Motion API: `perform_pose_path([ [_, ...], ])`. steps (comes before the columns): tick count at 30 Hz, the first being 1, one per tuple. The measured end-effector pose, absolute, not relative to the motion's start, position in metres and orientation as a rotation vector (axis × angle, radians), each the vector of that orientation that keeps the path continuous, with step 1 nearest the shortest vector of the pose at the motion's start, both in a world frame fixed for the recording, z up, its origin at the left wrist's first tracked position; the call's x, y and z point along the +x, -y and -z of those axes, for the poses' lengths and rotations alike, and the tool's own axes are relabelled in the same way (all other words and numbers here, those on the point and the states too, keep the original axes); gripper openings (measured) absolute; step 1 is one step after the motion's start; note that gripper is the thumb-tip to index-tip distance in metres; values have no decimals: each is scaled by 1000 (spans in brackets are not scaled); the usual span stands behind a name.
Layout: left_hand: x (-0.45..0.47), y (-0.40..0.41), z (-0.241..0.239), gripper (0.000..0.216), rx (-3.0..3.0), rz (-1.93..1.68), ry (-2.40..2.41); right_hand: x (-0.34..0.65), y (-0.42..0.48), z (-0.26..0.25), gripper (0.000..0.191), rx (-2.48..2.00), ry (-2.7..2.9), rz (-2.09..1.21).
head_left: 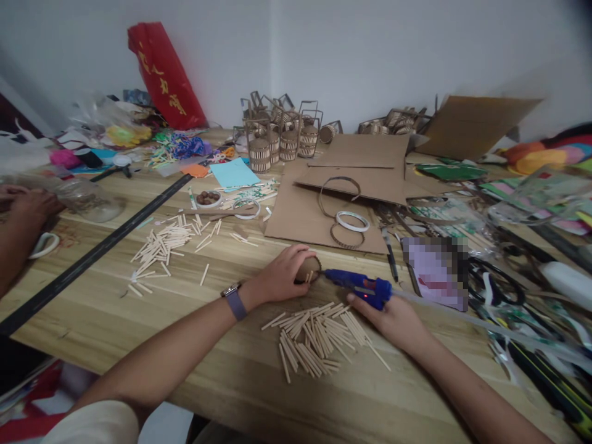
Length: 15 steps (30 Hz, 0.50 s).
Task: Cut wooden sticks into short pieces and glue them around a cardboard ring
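My left hand (281,274) is closed around the edge of a small round cardboard piece (306,269) with a dark ridged rim. A short stick or two appears by the fingertips on it, though the fingers hide part. In my right hand (398,317) is a blue hot glue gun (354,283) with a small red light on its side. Its nozzle points left and meets, or nearly meets, the cardboard piece's right edge. Just below both hands lies a loose pile of short wooden sticks (314,339).
Another stick pile (164,246) lies left, beside a long black strip (102,253). Behind are cardboard sheets (296,216), a white tape roll (352,221) and several small stick baskets (259,154). Scissors (497,280) lie right. Another person's hand (32,206) is at far left.
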<state>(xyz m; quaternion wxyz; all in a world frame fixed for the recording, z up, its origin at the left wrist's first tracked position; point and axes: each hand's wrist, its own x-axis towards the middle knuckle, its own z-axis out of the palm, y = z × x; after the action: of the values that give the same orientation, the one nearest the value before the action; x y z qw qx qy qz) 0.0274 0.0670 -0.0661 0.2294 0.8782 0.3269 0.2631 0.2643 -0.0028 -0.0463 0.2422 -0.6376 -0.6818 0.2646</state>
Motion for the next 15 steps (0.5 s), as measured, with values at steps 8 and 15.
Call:
perform_pose_path([
  [8, 27, -68, 70, 63, 2431, -715, -920, 283, -14, 51, 46, -1619, 1108, -1250],
  [15, 27, -67, 70, 63, 2423, -719, -926, 299, -17, 52, 33, -1783, 1509, -687],
])
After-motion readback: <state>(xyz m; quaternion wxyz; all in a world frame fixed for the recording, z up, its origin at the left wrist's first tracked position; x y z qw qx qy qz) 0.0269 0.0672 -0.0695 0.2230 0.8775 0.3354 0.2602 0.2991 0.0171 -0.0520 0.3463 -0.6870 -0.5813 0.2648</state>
